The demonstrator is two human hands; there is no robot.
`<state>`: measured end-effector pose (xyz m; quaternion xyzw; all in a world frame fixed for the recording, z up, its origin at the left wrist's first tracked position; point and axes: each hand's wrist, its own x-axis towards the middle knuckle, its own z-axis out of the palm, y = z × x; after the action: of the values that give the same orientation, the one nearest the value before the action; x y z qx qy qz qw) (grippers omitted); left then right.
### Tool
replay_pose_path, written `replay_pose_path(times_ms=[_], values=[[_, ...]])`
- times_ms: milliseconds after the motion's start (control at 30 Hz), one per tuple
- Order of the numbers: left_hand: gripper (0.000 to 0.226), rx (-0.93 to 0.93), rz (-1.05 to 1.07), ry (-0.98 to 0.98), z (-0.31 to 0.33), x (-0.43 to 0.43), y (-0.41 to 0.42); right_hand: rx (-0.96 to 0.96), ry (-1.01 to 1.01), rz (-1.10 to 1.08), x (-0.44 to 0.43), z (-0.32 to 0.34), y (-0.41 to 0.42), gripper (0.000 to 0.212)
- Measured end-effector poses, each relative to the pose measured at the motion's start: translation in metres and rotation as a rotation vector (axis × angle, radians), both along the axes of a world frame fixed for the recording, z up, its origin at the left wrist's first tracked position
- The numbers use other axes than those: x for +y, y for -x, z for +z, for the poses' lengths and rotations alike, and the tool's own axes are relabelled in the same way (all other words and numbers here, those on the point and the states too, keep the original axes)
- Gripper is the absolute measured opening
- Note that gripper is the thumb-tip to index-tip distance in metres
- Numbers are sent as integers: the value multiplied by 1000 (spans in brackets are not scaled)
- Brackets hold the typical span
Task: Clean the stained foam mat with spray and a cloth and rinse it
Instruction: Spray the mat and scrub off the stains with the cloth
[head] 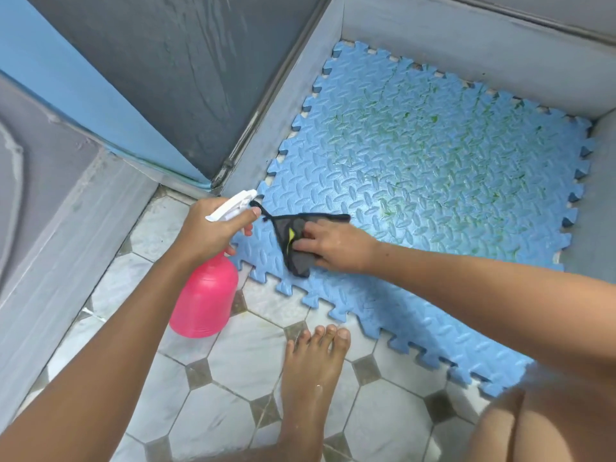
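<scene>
A blue foam mat (433, 168) with interlocking edges lies flat on the floor, and green stains speckle its middle and far part. My left hand (206, 231) grips a pink spray bottle (203, 295) by its white trigger head (233, 203), held just off the mat's near-left corner with the nozzle toward the mat. My right hand (336, 248) presses a dark grey cloth (293, 241) with a yellow mark onto the mat's near-left area. A thin black strip of the cloth trails out on each side of the hand.
Grey low walls (466, 45) border the mat at the back and left, meeting at a corner. White floor tiles (233, 361) with grey diamond insets lie in front. My bare foot (313, 368) stands on the tiles next to the mat's near edge, and my knee (546, 425) fills the lower right.
</scene>
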<state>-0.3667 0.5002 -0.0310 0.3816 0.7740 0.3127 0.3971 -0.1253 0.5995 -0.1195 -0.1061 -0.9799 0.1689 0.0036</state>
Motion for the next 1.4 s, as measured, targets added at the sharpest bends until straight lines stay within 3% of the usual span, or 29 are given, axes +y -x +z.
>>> replay_pose_path(times_ms=[133, 200, 300, 467, 533, 600, 733, 767, 867, 1100, 1167, 1267, 1400], values=[[21, -29, 2, 5, 1, -1, -1, -13, -35, -659, 97, 10, -28, 38], [19, -43, -11, 8, 1, -1, -3, -24, 4, -836, 105, 13, -31, 36], [24, -26, -84, 19, 0, 1, -6, -28, 11, -645, 54, 16, -16, 36], [30, -19, -139, 49, -3, 6, -10, -141, 119, 133, -43, 16, -48, 35], [28, -37, -142, 61, -2, 7, -13, -139, 90, 174, -26, 15, -67, 34], [28, -49, -138, 73, -3, 8, -16, -87, 63, -78, 10, 13, -73, 35], [30, -50, -146, 81, -4, 9, -17, -28, 61, -909, 72, 15, -79, 34], [30, -55, -147, 81, -4, 9, -17, -39, 35, -983, 73, 16, -78, 35], [27, -63, -163, 86, -3, 9, -22, -86, -7, -806, 38, 18, -62, 38], [20, -113, -61, 76, -3, 9, -10, -117, 179, 86, -80, 8, -8, 46], [18, -153, -31, 61, -2, 5, -2, -78, 149, 207, -72, 7, -12, 40], [16, -211, 11, 48, -2, -1, 7, 13, 107, -7, -22, 4, -15, 40], [22, -202, 10, 47, -4, -9, 7, 36, 144, -691, 67, 6, -30, 47]])
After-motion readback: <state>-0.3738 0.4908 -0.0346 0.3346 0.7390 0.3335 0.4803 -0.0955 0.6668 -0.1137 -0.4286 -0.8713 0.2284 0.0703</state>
